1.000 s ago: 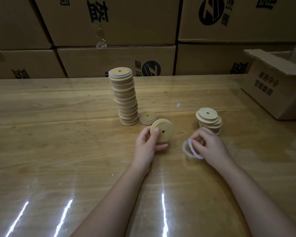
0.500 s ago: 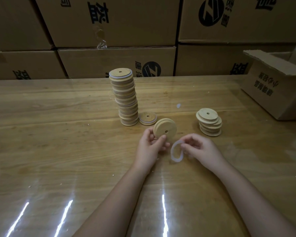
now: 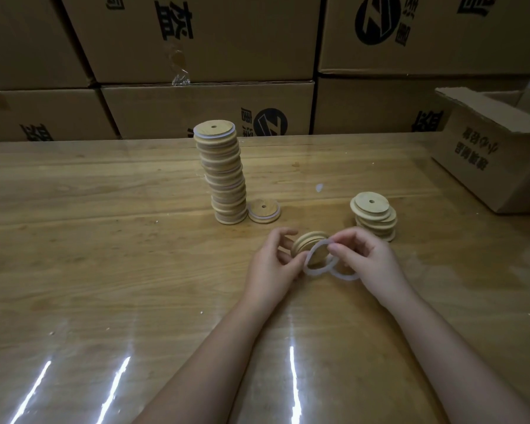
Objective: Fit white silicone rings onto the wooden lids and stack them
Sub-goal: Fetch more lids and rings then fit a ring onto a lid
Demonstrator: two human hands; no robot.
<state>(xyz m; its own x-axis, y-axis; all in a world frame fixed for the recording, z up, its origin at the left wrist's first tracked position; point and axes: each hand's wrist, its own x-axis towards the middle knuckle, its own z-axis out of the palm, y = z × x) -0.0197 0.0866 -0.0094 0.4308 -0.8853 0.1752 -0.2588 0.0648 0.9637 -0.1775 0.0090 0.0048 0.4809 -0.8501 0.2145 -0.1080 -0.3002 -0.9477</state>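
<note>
My left hand (image 3: 271, 264) grips a round wooden lid (image 3: 307, 243) on edge just above the table, near the middle. My right hand (image 3: 368, 258) pinches a white silicone ring (image 3: 314, 261) against the lid's face, and a second white ring (image 3: 343, 272) hangs from the same fingers. A tall leaning stack of ringed lids (image 3: 224, 175) stands behind, with a single ringed lid (image 3: 264, 210) lying at its right foot. A short pile of bare wooden lids (image 3: 374, 215) sits to the right.
The glossy wooden table (image 3: 104, 270) carries an open cardboard box (image 3: 490, 154) at the far right. Stacked cardboard cartons (image 3: 202, 41) form a wall along the table's back edge. A small white scrap (image 3: 319, 187) lies between the stacks.
My right hand has moved left from beside the short pile, bringing the rings to the lid. My left hand has lowered and tilted the lid, and one ring now lies against it.
</note>
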